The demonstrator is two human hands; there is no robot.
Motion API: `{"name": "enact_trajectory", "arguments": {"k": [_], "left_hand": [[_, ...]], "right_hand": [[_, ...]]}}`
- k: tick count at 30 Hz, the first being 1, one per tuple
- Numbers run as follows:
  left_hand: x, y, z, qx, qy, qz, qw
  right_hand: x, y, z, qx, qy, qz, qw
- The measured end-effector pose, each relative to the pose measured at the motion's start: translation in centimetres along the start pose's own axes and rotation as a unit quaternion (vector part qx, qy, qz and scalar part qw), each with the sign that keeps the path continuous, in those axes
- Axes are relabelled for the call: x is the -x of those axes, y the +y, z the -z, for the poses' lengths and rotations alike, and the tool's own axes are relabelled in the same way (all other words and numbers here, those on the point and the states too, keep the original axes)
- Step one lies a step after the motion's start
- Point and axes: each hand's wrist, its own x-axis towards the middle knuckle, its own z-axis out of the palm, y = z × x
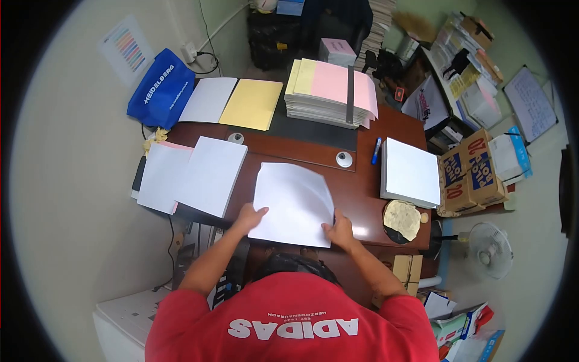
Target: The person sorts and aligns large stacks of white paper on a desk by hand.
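My left hand [250, 218] grips the lower left edge of a white stack of paper [291, 202], thumb on top. On the opposite side, my right hand [339, 229] pinches the lower right edge, its thumb also over the top. The sheets bow slightly near their upper right corner and lie over the front of the brown desk [362, 175]. Left of them is another white paper stack [211, 175], overlapping a further white stack [163, 175] with a pink sheet showing. To the right stands a thick, squared white paper pile [411, 172].
A tall pile of yellow, pink and white paper [329, 90] bears a dark metal strip. A yellow sheet stack [251, 104] lies beside white paper [208, 99]. A blue marker [377, 151], a round cream pad [401, 219], a carton [473, 172] and a fan [490, 250] are rightward.
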Motion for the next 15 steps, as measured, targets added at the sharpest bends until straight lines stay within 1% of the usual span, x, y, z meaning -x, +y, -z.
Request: {"name": "enact_trajectory", "arguments": {"k": [1,2,3,4,5,6,7,8,9,10,11,12,13,14,15], "left_hand": [[1.5,0.6,-0.7,-0.118,0.104,-0.107,0.982],[4.1,3.3,-0.5,-0.095,0.121,-0.112,0.982],[4.6,2.8,-0.8,-0.118,0.117,-0.153,0.974],[4.8,2.1,-0.9,-0.142,0.114,-0.193,0.964],[4.7,1.6,-0.9,-0.149,0.12,-0.229,0.954],[4.5,1.6,-0.5,-0.148,0.126,-0.227,0.954],[4.4,1.5,-0.1,-0.16,0.113,-0.188,0.962],[3.9,1.5,0.4,-0.172,0.098,-0.152,0.968],[2.9,1.8,1.2,-0.053,0.035,-0.12,0.991],[1.2,2.1,1.7,0.176,-0.087,0.082,0.977],[0.3,2.1,2.0,0.259,-0.111,0.126,0.951],[0.0,2.9,2.4,0.337,-0.134,0.167,0.917],[-0.4,3.0,2.2,0.337,-0.135,0.166,0.917],[-0.4,3.2,1.8,0.252,-0.104,0.113,0.955],[-0.6,3.1,1.4,0.164,-0.072,0.059,0.982]], "right_hand": [[-1.1,0.7,-0.6,-0.18,-0.01,-0.016,0.983],[-2.2,1.0,-0.7,-0.355,-0.02,-0.031,0.934],[-3.2,-1.4,3.0,-0.372,-0.136,-0.219,0.892],[-4.4,-0.9,3.2,-0.451,-0.177,-0.303,0.821],[-4.6,-0.6,3.0,-0.414,-0.174,-0.279,0.849],[-4.7,-0.9,3.0,-0.375,-0.172,-0.255,0.875],[-3.9,-1.1,2.7,-0.373,-0.177,-0.255,0.874],[-2.8,-1.2,2.4,-0.252,-0.103,-0.121,0.954],[-1.9,-1.3,2.3,-0.12,-0.023,0.016,0.992],[-1.5,-0.3,1.5,-0.117,-0.025,0.014,0.993],[-1.9,0.4,0.6,-0.037,0.035,0.107,0.993],[-2.2,-0.1,0.5,0.044,0.096,0.198,0.974],[-2.1,-0.2,0.6,0.027,0.106,0.193,0.975],[-2.4,-0.4,0.5,0.028,0.105,0.192,0.975],[-2.9,-0.6,0.6,-0.073,0.097,0.093,0.988]]}}
